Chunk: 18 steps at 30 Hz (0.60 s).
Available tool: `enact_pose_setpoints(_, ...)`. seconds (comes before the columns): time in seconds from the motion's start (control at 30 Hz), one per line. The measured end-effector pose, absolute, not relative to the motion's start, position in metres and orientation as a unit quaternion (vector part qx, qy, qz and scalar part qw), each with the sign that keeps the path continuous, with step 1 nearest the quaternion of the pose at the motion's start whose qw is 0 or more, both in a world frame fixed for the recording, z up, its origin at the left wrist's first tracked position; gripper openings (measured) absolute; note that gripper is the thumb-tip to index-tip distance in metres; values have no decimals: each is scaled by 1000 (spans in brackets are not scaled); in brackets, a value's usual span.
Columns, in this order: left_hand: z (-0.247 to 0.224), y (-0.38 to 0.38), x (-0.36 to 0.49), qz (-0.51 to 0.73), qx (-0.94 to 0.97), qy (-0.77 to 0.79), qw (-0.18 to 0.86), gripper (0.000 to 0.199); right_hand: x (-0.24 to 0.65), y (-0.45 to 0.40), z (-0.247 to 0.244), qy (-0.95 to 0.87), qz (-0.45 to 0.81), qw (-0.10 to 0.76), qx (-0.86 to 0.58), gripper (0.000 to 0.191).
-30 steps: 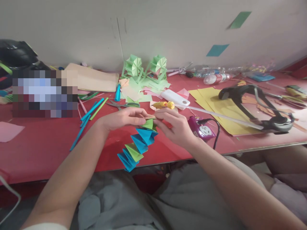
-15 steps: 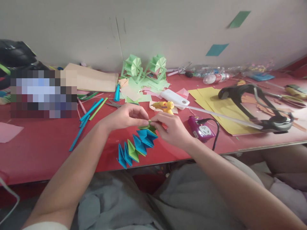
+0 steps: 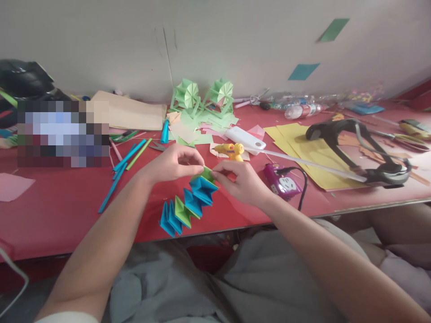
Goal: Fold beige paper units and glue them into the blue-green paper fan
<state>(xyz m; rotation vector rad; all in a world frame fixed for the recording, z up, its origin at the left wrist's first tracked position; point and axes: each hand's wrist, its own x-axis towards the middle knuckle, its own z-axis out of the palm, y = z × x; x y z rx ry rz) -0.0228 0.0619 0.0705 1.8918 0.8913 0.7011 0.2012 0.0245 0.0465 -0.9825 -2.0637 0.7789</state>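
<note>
A folded paper chain (image 3: 198,197) in blue and light green hangs in a zigzag over the front of the red table. My left hand (image 3: 178,163) pinches its green upper end from the left, thumb and fingertips closed on it. From the right, my right hand (image 3: 240,179) grips the same green end between thumb and forefinger. The chain's lower blue folds reach down toward the table edge. Just behind my hands lies a yellow hot glue gun (image 3: 230,150), touched by neither.
Rolled blue paper sticks (image 3: 124,163) lie left of my hands. A purple power socket (image 3: 284,181) with a black cord sits at the right. Yellow paper sheets (image 3: 303,157), a black head strap (image 3: 357,148) and two green paper wheels (image 3: 222,92) are farther back.
The fingertips of my two hands have drawn slightly apart, showing more of the green end. The chain's lower part has swung a little to the left.
</note>
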Motion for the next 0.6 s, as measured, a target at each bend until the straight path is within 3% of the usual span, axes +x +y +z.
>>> enact_pose_setpoints(0.6,69,59,-22,257,797,356,415,20,205,28,50,-820,329,310,-352,19)
